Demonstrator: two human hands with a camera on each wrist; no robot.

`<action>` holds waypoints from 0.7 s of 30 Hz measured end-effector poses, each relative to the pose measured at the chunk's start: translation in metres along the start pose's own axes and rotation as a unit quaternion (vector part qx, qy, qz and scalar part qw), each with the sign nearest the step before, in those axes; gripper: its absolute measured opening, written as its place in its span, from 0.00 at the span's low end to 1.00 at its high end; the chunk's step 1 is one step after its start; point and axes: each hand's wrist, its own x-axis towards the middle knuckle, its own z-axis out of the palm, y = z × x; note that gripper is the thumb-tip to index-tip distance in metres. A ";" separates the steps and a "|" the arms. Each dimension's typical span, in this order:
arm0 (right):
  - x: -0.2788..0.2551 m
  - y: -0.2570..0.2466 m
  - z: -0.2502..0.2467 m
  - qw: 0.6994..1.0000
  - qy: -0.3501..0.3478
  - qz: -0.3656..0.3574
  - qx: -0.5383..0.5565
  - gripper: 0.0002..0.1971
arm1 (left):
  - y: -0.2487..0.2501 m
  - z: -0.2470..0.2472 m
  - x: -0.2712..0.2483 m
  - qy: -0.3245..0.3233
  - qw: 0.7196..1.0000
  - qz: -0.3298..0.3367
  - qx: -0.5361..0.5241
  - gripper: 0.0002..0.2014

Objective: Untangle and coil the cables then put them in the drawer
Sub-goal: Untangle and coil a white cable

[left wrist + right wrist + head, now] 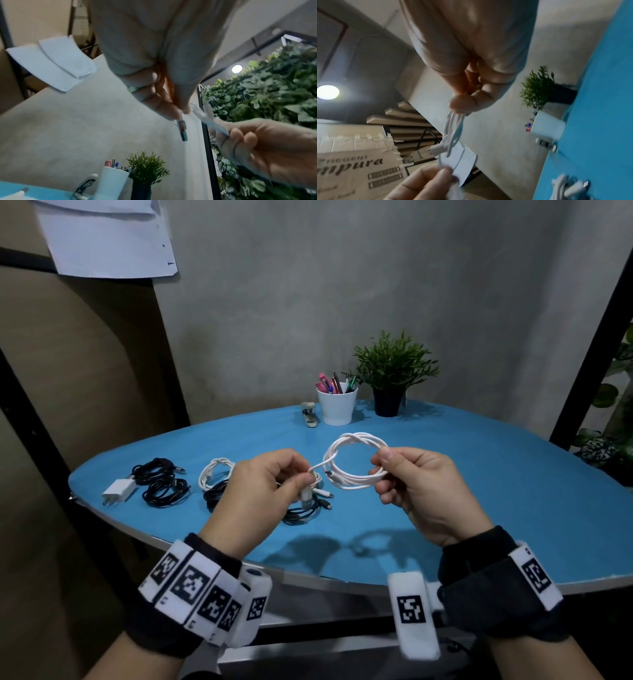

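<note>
The right hand (pixel 421 491) pinches a coiled white cable (pixel 354 465) between thumb and fingers, holding the loops together above the blue table (pixel 479 508). The left hand (pixel 263 491) pinches the cable's loose end near its plug (the plug (pixel 182 129) hangs below the fingertips). On the table beneath and to the left lie more cables: a black bundle (pixel 161 484) beside a white charger (pixel 118 490), and a white-and-black tangle (pixel 215 481). Farther back stand a pen cup (pixel 337 405) and a potted plant (pixel 392 374).

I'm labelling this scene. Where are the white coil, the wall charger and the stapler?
white coil (pixel 356 436), head view, top of the loop.
wall charger (pixel 120 489), head view, white body.
stapler (pixel 310 414), head view, its top arm.
</note>
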 end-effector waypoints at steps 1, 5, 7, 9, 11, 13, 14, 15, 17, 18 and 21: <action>-0.001 0.000 0.002 1.000 -0.003 0.007 0.019 0.09 | 0.002 0.002 0.000 0.015 1.000 0.002 -0.020 0.09; -0.001 0.001 0.009 0.997 -0.007 0.020 0.073 0.08 | 0.007 0.017 -0.003 0.033 0.995 -0.028 -0.089 0.13; 0.000 0.001 0.010 0.996 -0.007 0.021 0.082 0.08 | 0.004 0.023 -0.001 0.055 0.984 -0.063 -0.158 0.13; -0.001 0.002 0.011 0.996 -0.007 0.022 0.085 0.08 | 0.002 0.028 -0.001 0.065 0.964 -0.101 -0.238 0.09; -0.001 0.003 0.012 0.996 -0.007 0.027 0.088 0.08 | 0.001 0.033 -0.002 0.066 0.941 -0.121 -0.308 0.08; -0.002 0.005 0.013 0.995 -0.006 0.034 0.093 0.08 | 0.001 0.034 -0.004 0.051 0.920 -0.126 -0.367 0.08; -0.002 0.005 0.014 0.995 -0.005 0.039 0.095 0.08 | 0.001 0.034 -0.006 0.037 0.910 -0.129 -0.391 0.07; -0.002 0.005 0.014 0.994 -0.004 0.043 0.097 0.08 | 0.001 0.034 -0.007 0.023 0.904 -0.131 -0.407 0.09; -0.002 0.006 0.014 0.994 -0.003 0.048 0.101 0.08 | 0.000 0.034 -0.009 0.005 0.904 -0.123 -0.409 0.14; -0.002 0.007 0.014 0.993 -0.005 0.050 0.103 0.08 | 0.001 0.035 -0.010 0.009 0.906 -0.120 -0.405 0.16; -0.004 0.009 0.017 0.994 -0.016 0.052 0.099 0.08 | 0.003 0.039 -0.008 0.050 0.900 -0.132 -0.412 0.12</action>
